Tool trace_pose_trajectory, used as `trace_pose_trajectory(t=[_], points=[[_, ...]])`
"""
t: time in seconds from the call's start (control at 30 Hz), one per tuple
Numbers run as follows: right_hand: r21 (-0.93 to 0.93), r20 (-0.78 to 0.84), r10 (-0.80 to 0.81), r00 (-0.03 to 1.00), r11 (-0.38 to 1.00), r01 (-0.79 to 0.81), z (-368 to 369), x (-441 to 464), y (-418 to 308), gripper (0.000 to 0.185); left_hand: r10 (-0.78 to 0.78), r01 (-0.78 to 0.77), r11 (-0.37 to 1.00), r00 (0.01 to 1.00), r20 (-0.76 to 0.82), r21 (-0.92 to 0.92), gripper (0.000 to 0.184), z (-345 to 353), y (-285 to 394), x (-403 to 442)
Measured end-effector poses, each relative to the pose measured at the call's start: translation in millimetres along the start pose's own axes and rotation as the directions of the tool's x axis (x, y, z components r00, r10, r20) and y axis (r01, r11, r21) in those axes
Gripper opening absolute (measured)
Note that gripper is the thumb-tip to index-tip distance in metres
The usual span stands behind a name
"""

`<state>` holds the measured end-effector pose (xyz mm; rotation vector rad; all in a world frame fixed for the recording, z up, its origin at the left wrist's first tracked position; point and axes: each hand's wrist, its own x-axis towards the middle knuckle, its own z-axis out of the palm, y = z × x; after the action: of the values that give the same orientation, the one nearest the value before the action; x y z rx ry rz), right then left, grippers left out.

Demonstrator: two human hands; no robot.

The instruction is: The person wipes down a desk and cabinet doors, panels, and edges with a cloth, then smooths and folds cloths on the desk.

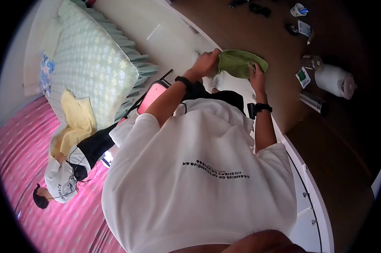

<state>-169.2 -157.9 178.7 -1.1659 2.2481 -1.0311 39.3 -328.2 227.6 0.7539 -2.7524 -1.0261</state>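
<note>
A green cloth (237,63) is stretched between my two hands, over the edge of the brown desktop. My left hand (206,63) grips its left end with the fingers closed. At the other end, my right hand (257,77) pinches the cloth near its lower right edge. The cloth looks folded, and part of its left end is hidden behind my fingers. Both wrists wear black bands.
Right of the cloth, the brown desktop (279,90) holds a white jug (334,81), a metal tumbler (314,103) and a cup with pens (298,10). A pink-seated chair (153,96) stands left. Another person (60,179) handles yellow fabric (78,111) beside a bed (93,63).
</note>
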Motion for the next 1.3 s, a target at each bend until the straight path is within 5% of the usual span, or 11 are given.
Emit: trace_pose_trajectory(t=[0.13, 0.47, 0.53, 0.6, 0.67, 0.77, 0.93, 1.0, 1.13, 1.2, 1.3], points=[[0.103, -0.029, 0.026, 0.999, 0.994, -0.023, -17.5, 3.7, 10.0, 0.043, 0.174, -0.182, 0.978, 0.981, -0.081, -0.099, 0.028, -19.2, 14.5, 24.1], [0.083, -0.153, 0.375, 0.914, 0.927, -0.366, -37.2, 40.3, 53.7, 0.059, -0.275, -0.07, 0.759, 0.866, -0.417, -0.647, 0.025, -67.7, -16.9, 14.1], [-0.018, -0.245, 0.313, 0.918, 0.945, -0.327, -29.6, 36.2, 64.0, 0.059, -0.632, -0.191, -0.129, 0.772, -0.067, -0.973, 0.033, -83.9, -29.6, 5.7], [0.333, -0.19, 0.384, 0.904, 0.891, -0.308, -56.8, 33.4, 47.5, 0.059, -0.659, -0.232, -0.229, 0.752, -0.025, -0.945, 0.042, -95.4, -59.5, -12.2], [0.081, -0.226, 0.351, 0.909, 0.936, -0.342, -63.0, 20.5, 62.3, 0.054, -0.278, -0.275, -0.564, 0.951, -0.134, -0.778, 0.046, -100.0, -99.3, -25.5], [-0.26, -0.299, 0.346, 0.889, 0.868, -0.424, -70.4, -1.7, 73.2, 0.048, -0.577, -0.252, -0.343, 0.817, -0.009, -0.905, 0.058, -125.1, -61.4, -16.1], [-0.431, -0.268, 0.429, 0.863, 0.747, -0.506, -81.3, -13.1, 7.7, 0.055, -0.42, -0.088, -0.344, 0.905, 0.069, -0.935, 0.077, -123.5, -35.5, 6.5], [-0.565, -0.201, 0.055, 0.978, 0.809, -0.161, -75.2, -13.9, -3.2, 0.058, -0.388, -0.039, -0.37, 0.914, 0.116, -0.928, 0.081, -114.8, -21.0, 17.0], [-0.437, -0.112, 0.38, 0.918, 0.811, -0.389, -66.8, 13.1, 8.0, 0.061, -0.239, 0.225, 0.179, 0.954, 0.18, -0.958, 0.064, -100.3, 2.2, 51.3], [-0.45, -0.029, 0.247, 0.969, 0.862, -0.234, -70.8, 21.8, 6.9, 0.072, -0.213, 0.254, 0.853, 0.967, 0.139, -0.455, 0.05, -99.0, 6.4, 60.4], [-0.145, 0.053, -0.149, 0.987, 0.977, 0.156, -56.7, 30.2, -70.3, 0.079, -0.104, 0.095, 0.917, 0.995, -0.002, -0.388, 0.04, -112.9, 28.3, 61.7]])
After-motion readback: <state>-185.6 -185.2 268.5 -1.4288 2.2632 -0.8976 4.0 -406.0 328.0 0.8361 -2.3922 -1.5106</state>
